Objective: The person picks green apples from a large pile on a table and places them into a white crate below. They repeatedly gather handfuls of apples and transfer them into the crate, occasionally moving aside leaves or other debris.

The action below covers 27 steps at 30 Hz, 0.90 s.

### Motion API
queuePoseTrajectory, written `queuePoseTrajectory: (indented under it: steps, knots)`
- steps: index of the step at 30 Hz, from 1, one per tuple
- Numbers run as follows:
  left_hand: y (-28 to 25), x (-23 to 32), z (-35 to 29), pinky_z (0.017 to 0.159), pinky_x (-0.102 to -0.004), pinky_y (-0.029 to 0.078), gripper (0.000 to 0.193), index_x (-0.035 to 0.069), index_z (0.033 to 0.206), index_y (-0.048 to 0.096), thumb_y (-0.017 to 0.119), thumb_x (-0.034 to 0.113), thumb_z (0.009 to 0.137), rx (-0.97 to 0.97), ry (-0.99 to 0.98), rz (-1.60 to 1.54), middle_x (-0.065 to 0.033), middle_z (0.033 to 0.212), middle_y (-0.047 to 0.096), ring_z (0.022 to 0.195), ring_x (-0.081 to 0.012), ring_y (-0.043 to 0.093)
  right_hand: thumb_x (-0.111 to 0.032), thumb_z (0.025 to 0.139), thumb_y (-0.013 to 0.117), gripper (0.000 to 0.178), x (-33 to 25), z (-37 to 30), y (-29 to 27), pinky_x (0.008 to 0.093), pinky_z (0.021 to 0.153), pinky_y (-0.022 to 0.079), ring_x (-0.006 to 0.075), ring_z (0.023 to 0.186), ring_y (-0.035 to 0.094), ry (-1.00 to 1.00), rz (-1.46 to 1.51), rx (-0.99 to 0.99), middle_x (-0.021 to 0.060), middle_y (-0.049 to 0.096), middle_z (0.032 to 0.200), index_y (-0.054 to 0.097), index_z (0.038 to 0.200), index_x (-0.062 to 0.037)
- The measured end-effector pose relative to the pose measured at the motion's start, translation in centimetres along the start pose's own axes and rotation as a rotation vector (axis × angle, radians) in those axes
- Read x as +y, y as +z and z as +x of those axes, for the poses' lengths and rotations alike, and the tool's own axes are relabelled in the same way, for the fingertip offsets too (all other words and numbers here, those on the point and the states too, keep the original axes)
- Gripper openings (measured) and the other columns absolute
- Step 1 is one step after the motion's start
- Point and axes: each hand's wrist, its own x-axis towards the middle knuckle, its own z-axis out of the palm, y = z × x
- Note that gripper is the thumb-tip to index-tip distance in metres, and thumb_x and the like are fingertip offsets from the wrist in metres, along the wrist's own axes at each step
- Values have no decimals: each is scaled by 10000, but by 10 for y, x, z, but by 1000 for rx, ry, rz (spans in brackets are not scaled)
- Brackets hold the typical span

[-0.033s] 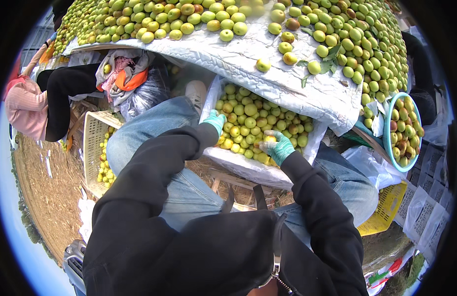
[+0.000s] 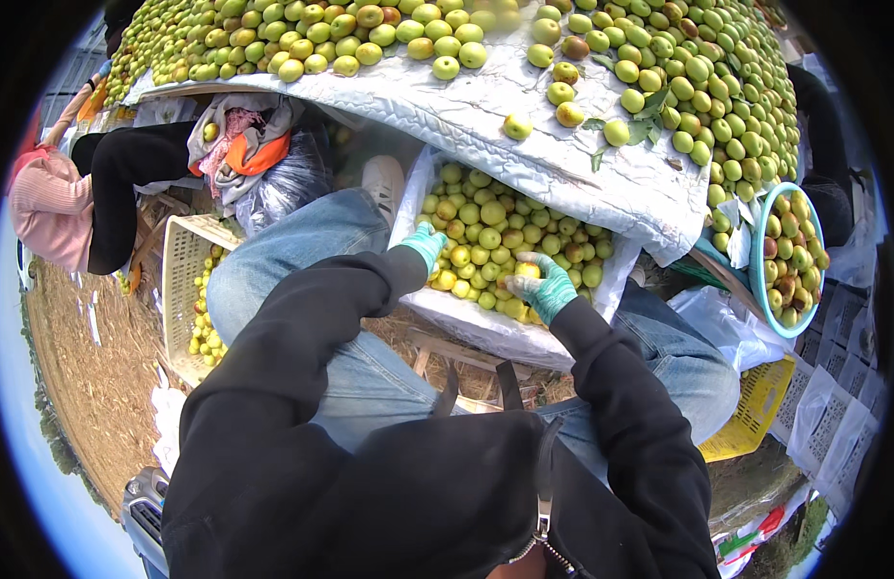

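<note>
Between my knees stands a crate [image 2: 480, 331] lined with white sheeting, filled with small green fruit [image 2: 489, 237] that look like jujubes, some with brown-red patches. My left hand [image 2: 426, 244], in a mint-green glove, rests at the crate's left side against the fruit, its fingers partly hidden but looking loosely apart. On the right, my gloved right hand [image 2: 546, 289] reaches over the front of the pile. Its thumb and forefinger are spread around a yellowish fruit [image 2: 527, 271], with no firm grip to be seen.
A sheet-covered table [image 2: 447, 111] with heaped fruit lies ahead. A beige crate [image 2: 181, 299] with fruit is at my left, beside a bundle of cloth and plastic [image 2: 263, 174]. To my right are a blue-rimmed basket [image 2: 758, 253] of fruit and a yellow crate [image 2: 751, 415]. Another person [image 2: 56, 207] sits far left.
My left hand has shifted very slightly to the right and down. Otherwise the hands, crate and fruit look the same.
</note>
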Motion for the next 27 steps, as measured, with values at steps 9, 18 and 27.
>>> queuePoseTrajectory:
  steps: [9,18,27]
  knots:
    - [4,-20,-4,810,-403,508,266,44,1116,622,521,189,918,-460,351,739,-198,1032,625,925,-322,652,4,807,608,296,-14,49,20,339,769,527,193,893,595,-243,-716,273,108,569,1094,588,1088,-86]
    - [-15,-9,-15,848,-397,501,224,53,1017,677,586,109,821,-254,149,738,-179,982,663,974,-328,638,-202,731,758,624,-52,87,51,388,941,467,338,1108,552,-419,-1373,141,176,504,1296,491,1293,-150]
    - [-105,-15,18,757,-369,514,229,64,1061,659,630,167,859,353,92,289,-167,916,678,818,-296,661,-202,751,766,475,-60,84,73,327,802,497,220,829,599,-448,-1194,132,79,665,918,617,1192,-105]
